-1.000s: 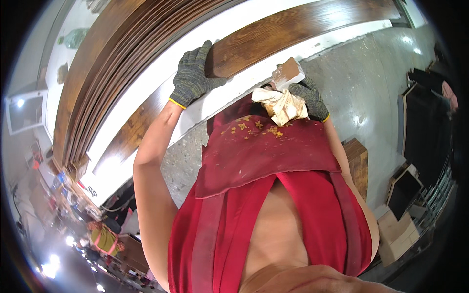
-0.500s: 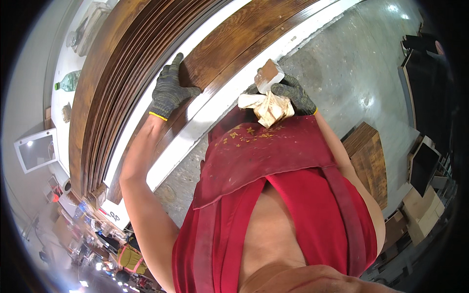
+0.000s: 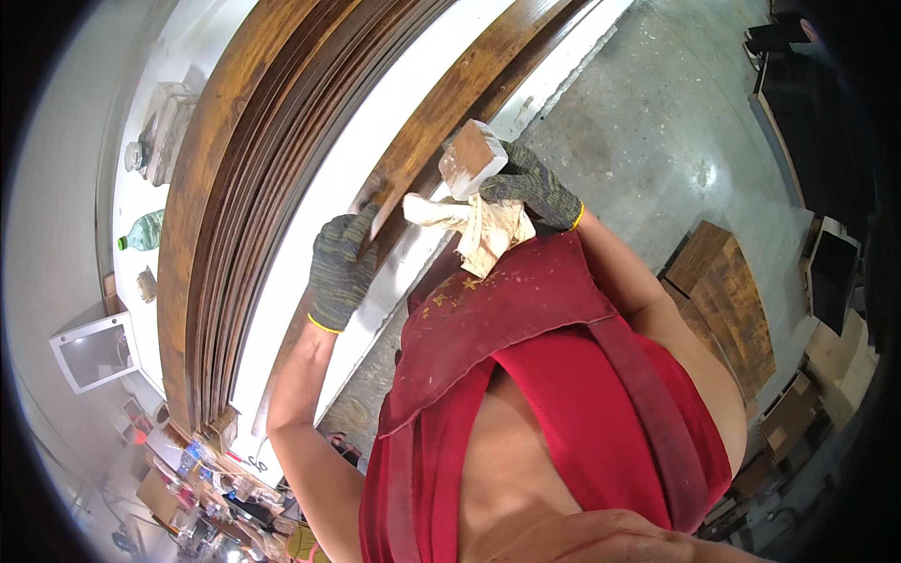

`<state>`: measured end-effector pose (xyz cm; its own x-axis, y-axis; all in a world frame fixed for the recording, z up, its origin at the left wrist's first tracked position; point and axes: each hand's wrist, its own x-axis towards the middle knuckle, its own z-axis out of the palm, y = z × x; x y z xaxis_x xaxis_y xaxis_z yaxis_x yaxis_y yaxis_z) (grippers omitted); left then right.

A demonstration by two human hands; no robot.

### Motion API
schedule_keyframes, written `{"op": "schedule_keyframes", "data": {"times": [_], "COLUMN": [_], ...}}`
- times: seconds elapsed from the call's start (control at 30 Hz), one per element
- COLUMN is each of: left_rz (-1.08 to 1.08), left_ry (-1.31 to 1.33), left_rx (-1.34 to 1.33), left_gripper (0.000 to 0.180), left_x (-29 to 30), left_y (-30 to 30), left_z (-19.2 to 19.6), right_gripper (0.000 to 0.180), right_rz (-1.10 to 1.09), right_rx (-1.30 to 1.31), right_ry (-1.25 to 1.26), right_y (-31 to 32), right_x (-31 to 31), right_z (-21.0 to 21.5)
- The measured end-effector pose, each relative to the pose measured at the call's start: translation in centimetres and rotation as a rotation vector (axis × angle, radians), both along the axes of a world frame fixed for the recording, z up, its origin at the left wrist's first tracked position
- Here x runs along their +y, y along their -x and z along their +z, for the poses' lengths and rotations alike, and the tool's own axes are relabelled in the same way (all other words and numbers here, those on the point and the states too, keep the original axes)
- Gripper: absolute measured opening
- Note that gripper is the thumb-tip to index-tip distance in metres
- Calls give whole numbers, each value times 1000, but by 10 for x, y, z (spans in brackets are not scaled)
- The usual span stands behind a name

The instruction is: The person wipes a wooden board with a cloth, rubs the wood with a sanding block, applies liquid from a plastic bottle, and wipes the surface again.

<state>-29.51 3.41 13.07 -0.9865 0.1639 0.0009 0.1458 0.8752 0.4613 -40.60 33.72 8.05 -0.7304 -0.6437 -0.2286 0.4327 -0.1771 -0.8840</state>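
A long brown-stained wooden plank lies tilted along the white work table. My left hand, in a dark grey knit glove with a yellow cuff, is closed on the plank, its thumb and fingers at the wood. In front of my apron, my right hand, gloved the same way, grips a block with a brown face and whitish sides. A crumpled cream cloth hangs below the block against this hand; how the fingers hold it is partly hidden. The block is close to the plank's near edge.
A row of stained planks stands behind on the table. Beyond are a green bottle, a glass jar and a white-framed panel. Scissors lie at the table's left end. More boards stand on the floor at right.
My left hand has gone from lying spread on the plank to gripping it, and the plank has tipped, showing a narrower face. The block and cloth have moved left, closer to the plank.
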Motion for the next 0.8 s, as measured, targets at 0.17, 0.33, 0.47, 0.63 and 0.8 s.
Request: {"op": "schedule_keyframes", "data": {"times": [0.17, 0.33, 0.47, 0.63, 0.8], "left_rz": [-61, -29, 107, 39, 17], "left_ry": [19, 270, 207, 207, 135], "left_rx": [-177, -70, -19, 141, 288], "left_gripper": [77, 96, 103, 112, 110], "left_x": [11, 26, 17, 8, 12], "left_y": [-9, -13, -3, 7, 9], "left_z": [-27, -60, -75, -80, -80], "right_gripper": [72, 66, 70, 70, 66], "right_rz": [8, -21, 0, -340, -131], "right_rx": [-45, -122, 285, 301, 546], "right_ry": [39, -84, -348, -108, 102], "right_y": [0, 0, 4, 24, 64], "right_x": [10, 10, 29, 18, -83], "right_z": [-18, -30, -6, 24, -25]}}
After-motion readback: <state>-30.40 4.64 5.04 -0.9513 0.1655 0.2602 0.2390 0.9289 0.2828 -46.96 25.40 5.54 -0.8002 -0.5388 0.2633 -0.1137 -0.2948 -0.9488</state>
